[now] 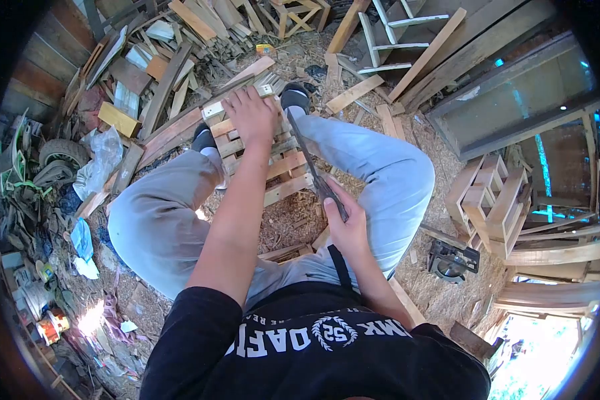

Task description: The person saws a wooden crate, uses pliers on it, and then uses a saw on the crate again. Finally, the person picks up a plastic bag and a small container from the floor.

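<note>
My left hand presses down over the top rail of a slatted wooden piece, fingers bent over the edge. This piece stands between my lower legs and has several light slats with gaps. Wrapped in my right hand is the dark handle of a long, thin tool. Its narrow blade points up and away, its far end beside the rail, right of my left hand. Whether the tip touches the wood I cannot tell.
Scrap wood is piled at the back. A plastic bag and a wheel lie left. To the right are a power tool, a slatted wooden structure and leaning boards. Shavings cover the ground.
</note>
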The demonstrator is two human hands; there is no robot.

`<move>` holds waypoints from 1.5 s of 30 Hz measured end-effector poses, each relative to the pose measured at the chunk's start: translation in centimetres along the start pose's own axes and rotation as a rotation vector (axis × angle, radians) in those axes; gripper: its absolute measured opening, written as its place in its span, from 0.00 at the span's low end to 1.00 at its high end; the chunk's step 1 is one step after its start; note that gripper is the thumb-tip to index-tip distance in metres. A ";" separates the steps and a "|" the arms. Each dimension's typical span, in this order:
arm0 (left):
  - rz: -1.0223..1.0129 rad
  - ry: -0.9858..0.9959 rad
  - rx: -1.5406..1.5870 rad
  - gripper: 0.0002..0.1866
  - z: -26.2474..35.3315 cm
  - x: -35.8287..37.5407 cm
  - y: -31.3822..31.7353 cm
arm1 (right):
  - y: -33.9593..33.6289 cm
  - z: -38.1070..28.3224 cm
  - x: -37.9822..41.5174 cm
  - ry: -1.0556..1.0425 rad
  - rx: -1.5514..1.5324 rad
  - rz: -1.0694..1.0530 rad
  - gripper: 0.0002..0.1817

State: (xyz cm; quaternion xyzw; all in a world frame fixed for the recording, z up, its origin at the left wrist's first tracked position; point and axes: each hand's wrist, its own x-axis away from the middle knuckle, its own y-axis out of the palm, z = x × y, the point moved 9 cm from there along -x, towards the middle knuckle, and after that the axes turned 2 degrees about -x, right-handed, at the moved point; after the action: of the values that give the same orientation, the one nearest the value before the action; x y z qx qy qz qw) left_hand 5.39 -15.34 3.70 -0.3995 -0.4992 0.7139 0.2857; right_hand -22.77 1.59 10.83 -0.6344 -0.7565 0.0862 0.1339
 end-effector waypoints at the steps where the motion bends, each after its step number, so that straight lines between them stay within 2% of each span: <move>1: 0.001 -0.003 0.000 0.24 0.0 -0.1 -0.1 | 0.1 0.0 -0.1 -0.002 0.000 -0.003 0.25; 6: 0.019 0.003 0.002 0.25 0.0 0.0 0.1 | 0.5 0.7 -0.3 0.130 -0.069 0.000 0.24; 10: 0.098 0.007 0.060 0.28 -0.3 0.5 0.4 | 0.7 -1.3 -0.8 0.072 -0.019 -0.015 0.24; 12: 0.083 0.081 0.159 0.31 0.0 1.3 0.6 | 1.0 -2.7 -0.9 0.077 0.020 -0.074 0.26; 16: 0.071 0.084 0.083 0.34 0.0 1.8 0.5 | 0.1 -4.9 -1.1 0.019 0.024 -0.162 0.28; 18: -0.068 0.062 -0.025 0.36 0.3 1.4 1.4 | 0.8 -1.9 -0.1 0.470 -0.198 -0.281 0.30; 19: -0.075 0.068 -0.026 0.36 0.5 1.3 1.3 | 0.8 -1.6 -0.4 0.477 -0.201 -0.277 0.30; 21: -0.092 0.042 0.029 0.36 0.2 1.3 1.6 | -0.2 -4.7 -2.4 -0.006 0.051 -0.140 0.28; 22: -0.099 0.046 0.023 0.36 0.1 1.3 2.0 | 0.2 -4.8 -3.0 0.003 0.046 -0.139 0.28; 24: 0.062 0.084 0.057 0.32 0.0 1.4 1.2 | 0.8 -5.3 -4.5 0.046 0.111 -0.121 0.26; 28: -0.005 0.063 0.018 0.31 0.7 0.9 0.9 | 0.9 -6.4 -5.1 0.128 0.174 -0.096 0.24; 30: -0.001 0.045 0.082 0.30 0.6 0.9 0.2 | 1.0 -6.1 -4.4 0.004 0.229 -0.084 0.24; 34: 0.030 0.063 0.079 0.31 0.6 0.5 1.2 | 2.2 -0.9 -2.6 0.090 0.131 -0.086 0.26; 36: 0.054 0.056 0.062 0.31 0.6 0.8 1.3 | 2.0 -0.1 -1.8 -0.123 0.083 0.005 0.27; 37: 0.050 0.063 0.057 0.31 0.5 1.5 1.1 | 1.9 -1.0 -1.4 -0.117 0.077 0.008 0.27; 42: 0.054 0.076 0.108 0.30 0.3 1.9 -0.1 | 0.3 -6.0 -3.5 0.182 0.105 0.004 0.26; 45: 0.117 0.075 0.142 0.30 -0.7 1.8 0.7 | 0.4 -5.7 -0.5 0.124 0.119 -0.007 0.25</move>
State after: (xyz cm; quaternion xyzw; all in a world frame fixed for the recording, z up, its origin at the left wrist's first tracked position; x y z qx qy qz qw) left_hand 5.06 -13.77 2.40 -0.4331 -0.4120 0.7475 0.2896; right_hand -20.54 0.97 16.11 -0.6268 -0.7425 0.0910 0.2182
